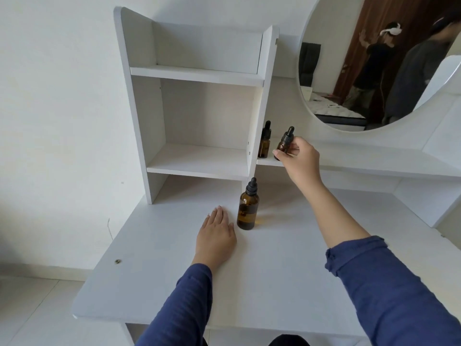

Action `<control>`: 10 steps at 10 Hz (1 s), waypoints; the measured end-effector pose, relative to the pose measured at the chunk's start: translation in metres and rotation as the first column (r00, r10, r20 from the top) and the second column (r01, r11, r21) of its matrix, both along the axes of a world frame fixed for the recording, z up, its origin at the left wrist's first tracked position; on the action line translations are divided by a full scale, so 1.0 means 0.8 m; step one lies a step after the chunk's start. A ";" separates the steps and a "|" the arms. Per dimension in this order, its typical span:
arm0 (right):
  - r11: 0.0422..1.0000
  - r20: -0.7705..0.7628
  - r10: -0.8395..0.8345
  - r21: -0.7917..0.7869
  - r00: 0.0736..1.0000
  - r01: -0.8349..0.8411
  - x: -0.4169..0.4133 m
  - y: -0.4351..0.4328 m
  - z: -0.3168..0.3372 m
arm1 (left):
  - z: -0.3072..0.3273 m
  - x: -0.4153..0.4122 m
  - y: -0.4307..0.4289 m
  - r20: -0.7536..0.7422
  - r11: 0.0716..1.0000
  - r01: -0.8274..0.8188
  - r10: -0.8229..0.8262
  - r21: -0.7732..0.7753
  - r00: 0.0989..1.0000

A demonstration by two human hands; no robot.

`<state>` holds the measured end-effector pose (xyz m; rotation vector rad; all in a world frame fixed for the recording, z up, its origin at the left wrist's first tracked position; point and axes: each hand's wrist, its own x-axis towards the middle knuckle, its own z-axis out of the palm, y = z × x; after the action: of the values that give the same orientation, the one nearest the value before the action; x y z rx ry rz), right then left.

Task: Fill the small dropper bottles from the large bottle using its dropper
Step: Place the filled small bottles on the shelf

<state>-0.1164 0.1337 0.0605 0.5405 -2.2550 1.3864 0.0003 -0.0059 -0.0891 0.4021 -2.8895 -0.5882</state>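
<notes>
My right hand (300, 156) pinches a small bottle (285, 143) by its body, thumb and fingers curled round it, at the ledge (349, 163) right of the shelf unit (199, 161). Its base is hidden, so I cannot tell whether it stands or is lifted. A second small bottle (265, 141) stands just beside it, against the unit's side. The large bottle (247, 208) stands upright and capped on the desk (174, 283), with my left hand (216, 233) flat, fingers straight, just beside its base.

The risks as I judge them:
- The glass looks slick, so a light pinch could let the bottle slip on the way to the desk.
- My fingers could clip its neighbour and topple it off the ledge.
- My left thumb sits close enough to nudge the large bottle, which is tall for its footprint.

All three bottles are amber glass cylinders with rounded shoulders, black collars and black bulbs. The large one looks part full. Desk, ledge and shelves are matte white board with mostly square edges.
</notes>
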 end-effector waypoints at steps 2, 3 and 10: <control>1.000 0.028 0.006 -0.002 1.000 -0.006 -0.004 -0.011 0.001 | 0.001 0.001 0.000 -0.008 1.000 0.001 -0.001 0.001 1.000; 1.000 0.039 0.005 0.003 0.999 -0.006 -0.003 -0.014 0.000 | 0.000 0.001 0.000 -0.011 1.000 0.003 -0.003 -0.001 1.000; 0.914 -0.104 -0.263 -0.345 0.959 0.213 0.026 0.113 -0.066 | -0.004 -0.001 -0.001 0.009 0.999 0.012 -0.011 -0.031 1.000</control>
<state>-0.0955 0.2241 0.0075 0.2354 -1.8457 1.5002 -0.0007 -0.0066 -0.0920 0.3846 -2.9071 -0.5438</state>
